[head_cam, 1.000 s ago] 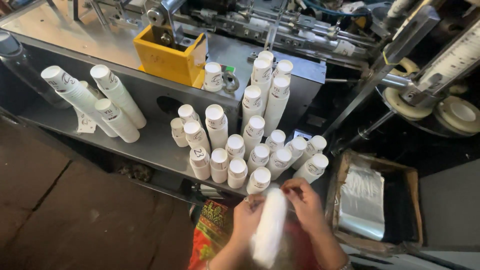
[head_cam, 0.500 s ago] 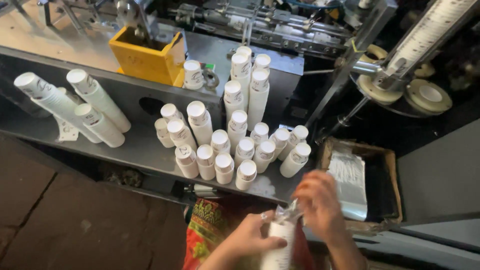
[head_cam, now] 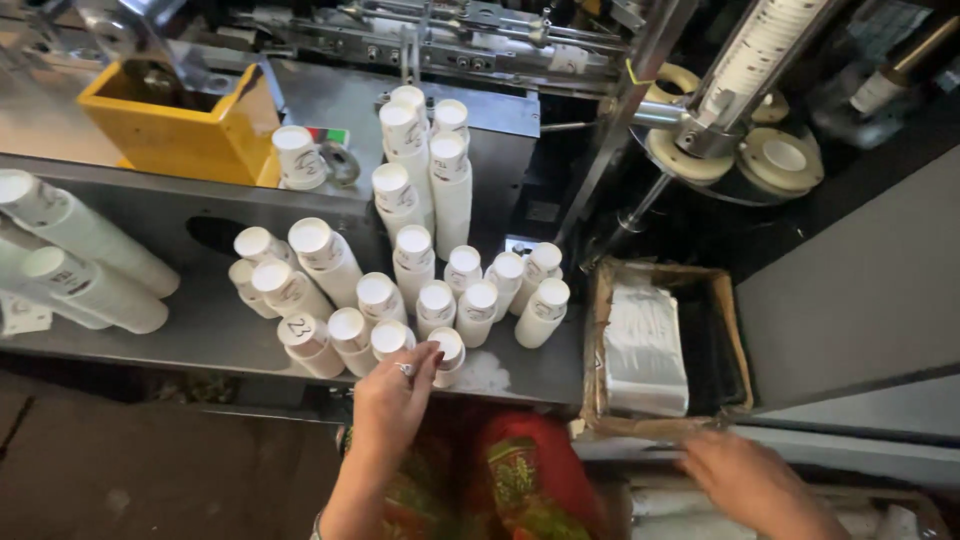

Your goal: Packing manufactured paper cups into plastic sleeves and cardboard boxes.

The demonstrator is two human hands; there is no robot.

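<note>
The left hand (head_cam: pixel 395 395) stretches forward with fingers extended and nothing gripped yet. Its fingertips (head_cam: pixel 430 352) lie against the tops of the two front-most cup stacks (head_cam: pixel 447 347), at the near edge of the grey metal desk (head_cam: pixel 200 335). This looks like a reach just short of a grasp. Closing on one stack calls for fingers around its side without tipping the neighbours that touch it.

The right hand (head_cam: pixel 745 480) lies low and loosely open, holding nothing, just beside the near rim of a cardboard box (head_cam: pixel 730 330) that holds one pile of clear plastic bags (head_cam: pixel 645 350).

I count about twenty-two upright white stacks. One stands apart by the single yellow bin (head_cam: pixel 170 130). At least two longer stacks (head_cam: pixel 80 245) lie tilted at the far left.
</note>
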